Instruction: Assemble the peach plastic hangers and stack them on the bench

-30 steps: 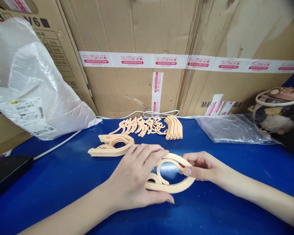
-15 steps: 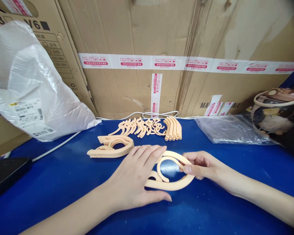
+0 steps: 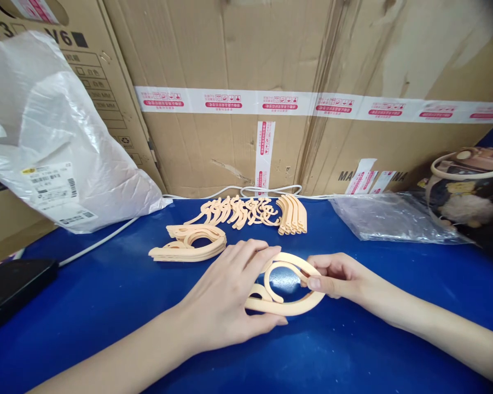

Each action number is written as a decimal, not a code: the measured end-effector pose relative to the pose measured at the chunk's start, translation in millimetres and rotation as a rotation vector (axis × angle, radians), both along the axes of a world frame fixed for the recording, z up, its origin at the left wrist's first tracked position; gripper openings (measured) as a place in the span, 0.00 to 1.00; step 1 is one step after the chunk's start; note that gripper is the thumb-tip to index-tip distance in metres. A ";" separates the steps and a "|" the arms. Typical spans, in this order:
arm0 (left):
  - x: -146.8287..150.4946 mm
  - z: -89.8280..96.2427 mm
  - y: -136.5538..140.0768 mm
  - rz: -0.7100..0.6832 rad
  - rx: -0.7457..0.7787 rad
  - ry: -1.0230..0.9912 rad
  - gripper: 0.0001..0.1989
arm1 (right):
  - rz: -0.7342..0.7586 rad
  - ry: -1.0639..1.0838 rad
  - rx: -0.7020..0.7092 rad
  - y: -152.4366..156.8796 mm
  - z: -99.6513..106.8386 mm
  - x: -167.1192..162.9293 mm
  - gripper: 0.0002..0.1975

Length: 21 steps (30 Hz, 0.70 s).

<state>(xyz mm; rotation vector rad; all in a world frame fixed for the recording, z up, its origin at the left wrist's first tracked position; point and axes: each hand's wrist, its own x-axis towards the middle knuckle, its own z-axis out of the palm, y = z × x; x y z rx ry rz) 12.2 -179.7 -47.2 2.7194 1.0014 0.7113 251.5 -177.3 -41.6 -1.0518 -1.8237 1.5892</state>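
A cream plastic folding hanger, folded into a loop with its curved hook inside, is held just above or on the blue table in front of me. My left hand wraps over its left end, fingers along the far side and thumb along the near edge, hiding that end. At the right end, my right hand pinches the loop between thumb and fingers. Beyond my left hand lies a stack of folded hangers. Farther back are a row of loose hooks and a bundle of curved hanger arms.
Large cardboard boxes stand along the back. A white plastic bag leans at left, near a black device and a white cable. A clear plastic bag and a dark bag with a pompom are at right.
My left thumb has risen slightly to the hanger's near edge, and the left fingers are more bent. My right hand keeps its pinch. The view has shifted slightly.
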 end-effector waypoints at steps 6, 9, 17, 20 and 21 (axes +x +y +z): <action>8.0 17.4 -5.2 0.012 0.108 0.078 0.35 | 0.001 -0.023 0.059 0.4 -4.3 5.2 0.17; 0.7 33.6 -1.1 0.037 0.112 0.123 0.31 | -0.037 -0.063 0.166 -0.4 -4.1 8.3 0.24; -82.8 68.9 43.2 0.269 -0.009 0.154 0.31 | 0.220 -0.583 0.824 1.5 4.2 10.4 0.23; -103.2 68.0 48.0 0.387 -0.074 0.175 0.30 | 0.287 -0.644 0.839 3.1 -0.4 11.5 0.29; -106.8 65.9 48.2 0.414 -0.085 0.181 0.30 | 0.294 -0.651 0.831 3.4 -1.8 11.9 0.29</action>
